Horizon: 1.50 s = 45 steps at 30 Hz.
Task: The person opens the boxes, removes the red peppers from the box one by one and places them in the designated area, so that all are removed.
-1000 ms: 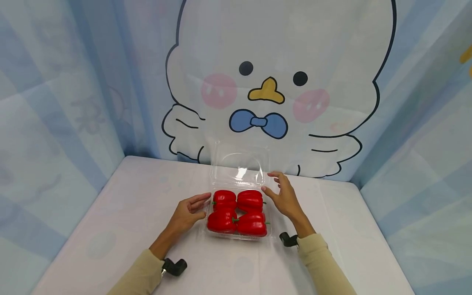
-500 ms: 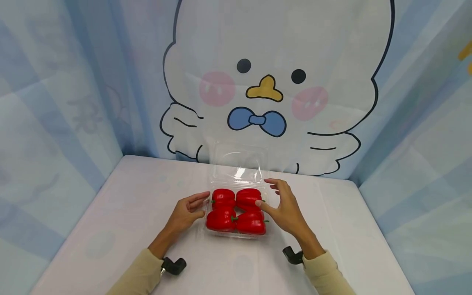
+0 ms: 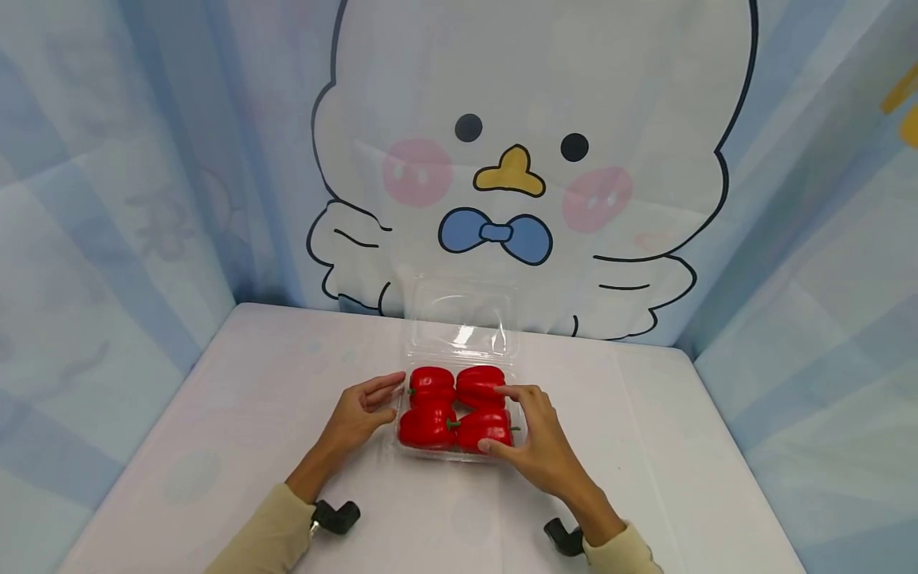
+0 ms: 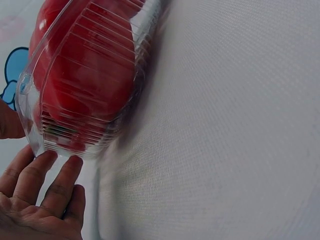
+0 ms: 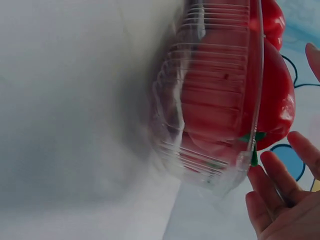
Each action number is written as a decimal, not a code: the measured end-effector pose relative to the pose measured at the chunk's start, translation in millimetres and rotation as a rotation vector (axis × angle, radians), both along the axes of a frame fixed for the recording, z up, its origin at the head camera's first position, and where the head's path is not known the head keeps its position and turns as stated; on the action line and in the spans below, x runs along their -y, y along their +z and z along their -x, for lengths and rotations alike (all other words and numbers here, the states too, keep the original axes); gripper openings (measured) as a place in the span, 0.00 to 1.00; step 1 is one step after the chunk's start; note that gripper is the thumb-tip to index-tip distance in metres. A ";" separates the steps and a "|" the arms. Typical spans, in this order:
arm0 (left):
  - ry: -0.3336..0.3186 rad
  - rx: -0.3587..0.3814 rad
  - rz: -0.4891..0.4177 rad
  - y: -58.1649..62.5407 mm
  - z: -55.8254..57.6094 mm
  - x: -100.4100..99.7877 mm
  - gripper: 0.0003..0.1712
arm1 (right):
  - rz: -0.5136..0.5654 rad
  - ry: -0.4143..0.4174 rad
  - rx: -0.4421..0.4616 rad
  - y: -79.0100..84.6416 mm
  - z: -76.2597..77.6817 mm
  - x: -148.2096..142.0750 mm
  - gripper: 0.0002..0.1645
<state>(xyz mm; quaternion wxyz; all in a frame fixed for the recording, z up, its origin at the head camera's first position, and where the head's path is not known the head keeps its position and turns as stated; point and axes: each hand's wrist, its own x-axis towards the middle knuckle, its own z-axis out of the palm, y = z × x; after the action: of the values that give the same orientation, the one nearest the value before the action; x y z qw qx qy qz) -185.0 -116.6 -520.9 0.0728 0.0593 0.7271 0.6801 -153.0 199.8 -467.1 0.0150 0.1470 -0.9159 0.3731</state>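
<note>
— At centre of white table (image 3: 237, 414): clear clamshell box (image 3: 459, 456), base holding four red peppers (image 3: 429, 426) in two rows, lid (image 3: 462, 315) standing open at 12 o'clock, hinged on far edge.

— And the hands?

— Left hand (image 3: 356, 416) at 9 o'clock of box, fingers relaxed and nearly straight, fingertips (image 4: 59, 172) touching low corner of ribbed wall, nothing grasped. Right hand (image 3: 534, 438) at 4 o'clock, fingers spread and lightly bent over near-right pepper (image 3: 482, 429), thumb at front rim; whether already pinching pepper or only resting on it, cannot tell from these views.

— Advice for handling well?

— Probably best to steady base from left side, since thin plastic likely slides on smooth cloth. Better to take pepper by its shoulders, not by green stem (image 5: 254, 148); tight packing may drag neighbour along. Lift straight up, away from lid.

— Around the box?

— Cartoon duck curtain (image 3: 516, 159) at 12 o'clock, with blue bow; pale blue drapes at 9 and 3 o'clock. Beige sleeves (image 3: 265, 538) and black wrist mounts (image 3: 337, 516) at 6 o'clock.
</note>
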 end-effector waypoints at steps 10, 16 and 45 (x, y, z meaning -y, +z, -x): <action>0.007 0.003 0.017 0.5 0.2 1.4 0.39 | -0.059 0.004 0.028 -9.8 -0.4 -0.7 0.49; 0.009 0.007 0.019 0.2 1.6 1.9 0.39 | -0.085 0.017 0.066 -6.9 1.2 -0.6 0.48; 0.007 0.003 0.009 1.1 0.8 2.6 0.39 | 0.107 0.059 0.080 -7.0 5.5 -10.8 0.43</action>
<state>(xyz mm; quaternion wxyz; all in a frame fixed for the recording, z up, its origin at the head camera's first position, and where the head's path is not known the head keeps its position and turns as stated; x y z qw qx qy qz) -185.8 -119.2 -519.9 0.0718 0.0557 0.7301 0.6773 -158.5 210.7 -474.1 -0.0248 0.1578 -0.8898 0.4275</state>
